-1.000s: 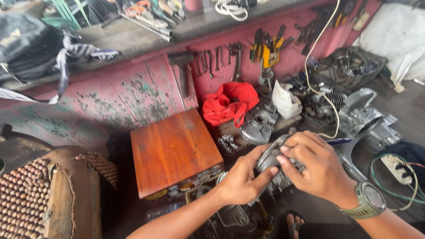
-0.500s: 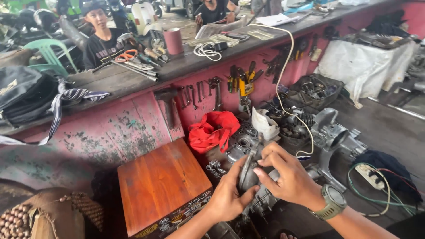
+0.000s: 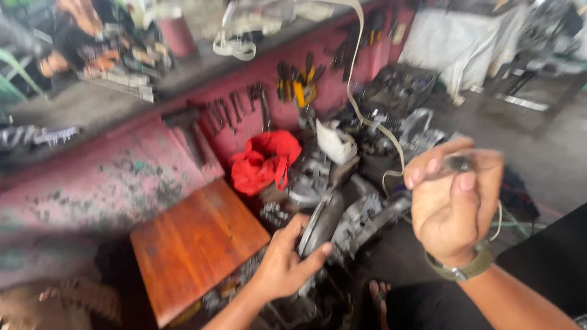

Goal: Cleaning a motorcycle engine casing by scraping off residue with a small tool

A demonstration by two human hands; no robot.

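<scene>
Gripping the round grey engine cover [image 3: 321,223] at about six o'clock in the view, the left hand [image 3: 284,266] wraps its thumb and fingers tightly around the cover's lower edge, holding it against the engine block [image 3: 367,214] just to its right. A steady hold here looks wise: the cover stands on edge and tilted, so it could slip if the grasp loosens. At four o'clock the right hand [image 3: 452,205], a green-strapped watch [image 3: 461,269] on its wrist, is raised well clear of the block and pinches a small dark part [image 3: 458,162] between thumb and fingertips; motion blur hides what kind of part it is. Keeping that pinch firm seems sensible, since a small piece dropped among the clutter would be hard to find.

Left of the hands, at eight o'clock, sits a reddish wooden box [image 3: 195,244]. A red cloth [image 3: 266,160] lies at twelve o'clock from the cover, against a worn pink workbench [image 3: 110,177] hung with pliers and spanners [image 3: 293,85]. A white cable [image 3: 361,91] trails down from the bench top. Grey concrete floor [image 3: 550,140] spreads at two o'clock.
</scene>
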